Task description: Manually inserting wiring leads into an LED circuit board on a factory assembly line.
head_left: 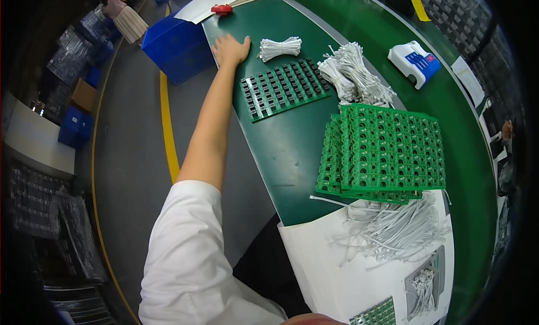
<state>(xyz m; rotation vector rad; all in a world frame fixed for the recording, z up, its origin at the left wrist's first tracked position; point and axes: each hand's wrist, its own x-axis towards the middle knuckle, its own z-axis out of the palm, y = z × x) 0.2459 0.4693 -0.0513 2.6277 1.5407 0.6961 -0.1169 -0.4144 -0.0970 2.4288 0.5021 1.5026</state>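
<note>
Left hand [230, 50] upper left, fingers spread, empty; right hand unseen. Wire bundle [280, 48], upper centre, tied; white wires [398, 227], lower right, loose.

On the flat dark-green table [272, 159] lie one green rectangular circuit panel [286, 89], white wire bundles [281, 48], and stacked green circuit boards [393, 150].
</note>
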